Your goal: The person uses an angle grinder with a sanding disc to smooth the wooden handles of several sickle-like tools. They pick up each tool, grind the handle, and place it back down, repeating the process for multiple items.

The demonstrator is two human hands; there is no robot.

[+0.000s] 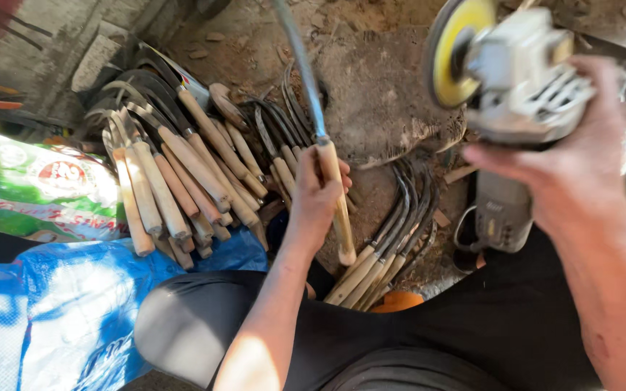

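Left hand [318, 190] grip wraps sickle [325, 163] wooden handle; right hand [570, 148] clutches grey grinder [516, 80], yellow disc.

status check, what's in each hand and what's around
Left hand shut on sickle by its wooden handle, blade up. Right hand shut on angle grinder, disc clear of blade. Sickle piles close below.
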